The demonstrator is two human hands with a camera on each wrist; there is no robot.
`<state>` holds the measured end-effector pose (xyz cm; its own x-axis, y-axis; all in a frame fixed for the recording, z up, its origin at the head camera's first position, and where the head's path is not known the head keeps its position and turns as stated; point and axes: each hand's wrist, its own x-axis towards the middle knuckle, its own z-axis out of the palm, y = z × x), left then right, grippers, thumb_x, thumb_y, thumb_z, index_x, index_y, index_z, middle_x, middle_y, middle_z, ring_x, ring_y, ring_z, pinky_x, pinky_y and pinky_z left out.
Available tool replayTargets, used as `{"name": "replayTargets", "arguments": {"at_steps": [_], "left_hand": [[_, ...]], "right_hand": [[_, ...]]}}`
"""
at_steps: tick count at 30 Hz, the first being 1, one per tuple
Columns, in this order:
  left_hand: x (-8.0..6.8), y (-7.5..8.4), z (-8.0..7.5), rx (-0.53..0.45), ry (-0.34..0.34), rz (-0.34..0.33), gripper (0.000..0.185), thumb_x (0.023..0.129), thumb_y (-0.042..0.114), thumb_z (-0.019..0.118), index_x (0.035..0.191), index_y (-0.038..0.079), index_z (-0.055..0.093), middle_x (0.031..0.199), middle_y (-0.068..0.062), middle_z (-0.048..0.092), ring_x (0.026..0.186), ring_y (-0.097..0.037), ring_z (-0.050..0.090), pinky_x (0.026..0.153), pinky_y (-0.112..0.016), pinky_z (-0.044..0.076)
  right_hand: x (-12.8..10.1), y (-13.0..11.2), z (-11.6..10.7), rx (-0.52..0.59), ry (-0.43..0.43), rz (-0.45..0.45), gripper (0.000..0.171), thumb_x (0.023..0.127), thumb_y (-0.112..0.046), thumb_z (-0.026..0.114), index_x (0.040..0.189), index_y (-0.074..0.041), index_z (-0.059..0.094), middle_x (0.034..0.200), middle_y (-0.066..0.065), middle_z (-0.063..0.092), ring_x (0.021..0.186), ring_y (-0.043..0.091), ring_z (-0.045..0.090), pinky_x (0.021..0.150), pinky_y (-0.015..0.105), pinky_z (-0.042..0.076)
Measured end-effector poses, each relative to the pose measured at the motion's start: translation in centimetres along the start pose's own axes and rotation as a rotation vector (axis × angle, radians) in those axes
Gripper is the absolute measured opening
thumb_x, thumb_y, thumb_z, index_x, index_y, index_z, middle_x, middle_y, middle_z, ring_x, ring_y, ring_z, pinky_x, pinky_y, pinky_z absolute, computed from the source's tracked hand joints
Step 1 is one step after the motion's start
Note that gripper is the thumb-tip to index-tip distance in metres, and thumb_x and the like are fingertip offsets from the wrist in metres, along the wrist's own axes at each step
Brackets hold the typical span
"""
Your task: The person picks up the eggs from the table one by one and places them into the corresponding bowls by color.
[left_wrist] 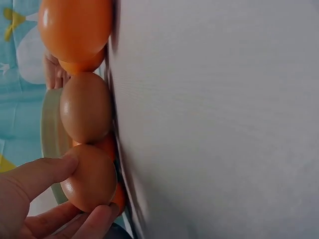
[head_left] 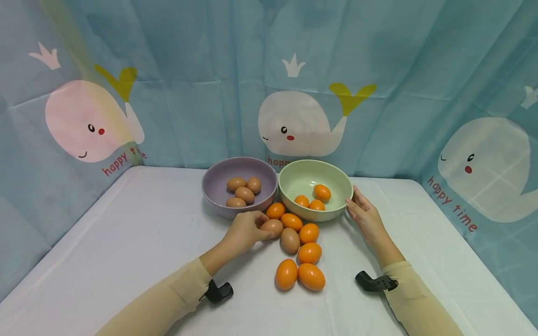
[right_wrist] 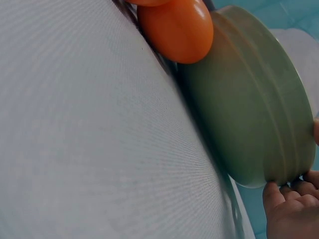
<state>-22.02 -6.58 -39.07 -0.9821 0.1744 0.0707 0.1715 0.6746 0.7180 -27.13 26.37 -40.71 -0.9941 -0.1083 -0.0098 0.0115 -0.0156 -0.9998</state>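
My left hand (head_left: 245, 231) pinches a brown egg (head_left: 272, 228) between thumb and fingers, just in front of the purple bowl (head_left: 212, 198). In the left wrist view the thumb lies on the near side of that egg, with fingertips under its end. Another brown egg (head_left: 290, 241) sits right beside it. My right hand (head_left: 366, 217) holds the side of the green bowl (head_left: 340, 210), its fingertips against the outer wall in the right wrist view. Several brown eggs (head_left: 244, 195) lie in the purple bowl, and three orange eggs (head_left: 322, 192) show in the green one.
Several loose orange eggs (head_left: 309, 253) form a line from the bowls toward the front of the white table (head_left: 138, 233). The two bowls stand side by side at the back, before a blue curtain (head_left: 189, 93) with whale prints.
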Motion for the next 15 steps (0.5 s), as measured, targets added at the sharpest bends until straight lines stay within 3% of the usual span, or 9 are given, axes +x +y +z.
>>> {"name": "replayTargets", "arguments": {"at_steps": [7, 15], "left_hand": [[-0.4, 0.9, -1.2, -0.053, 0.028, 0.009, 0.030, 0.076, 0.018, 0.087, 0.100, 0.008, 0.073, 0.091, -0.001, 0.073, 0.084, -0.013, 0.063, 0.078, -0.030, 0.056], [-0.6, 1.8, -3.9, -0.105, 0.024, 0.015, 0.035, 0.080, 0.021, 0.084, 0.110, 0.006, 0.073, 0.102, -0.006, 0.075, 0.091, -0.016, 0.069, 0.080, -0.030, 0.059]], "right_hand": [[-0.1, 0.0, 0.0, -0.001, -0.001, -0.001, 0.074, 0.105, -0.022, 0.049, 0.160, -0.012, 0.000, 0.168, 0.001, -0.005, 0.156, 0.018, 0.002, 0.123, 0.035, 0.017], [0.0, 0.0, 0.0, 0.001, 0.002, 0.002, 0.075, 0.105, -0.024, 0.051, 0.160, -0.012, 0.001, 0.168, 0.001, -0.005, 0.156, 0.018, 0.002, 0.123, 0.035, 0.017]]}}
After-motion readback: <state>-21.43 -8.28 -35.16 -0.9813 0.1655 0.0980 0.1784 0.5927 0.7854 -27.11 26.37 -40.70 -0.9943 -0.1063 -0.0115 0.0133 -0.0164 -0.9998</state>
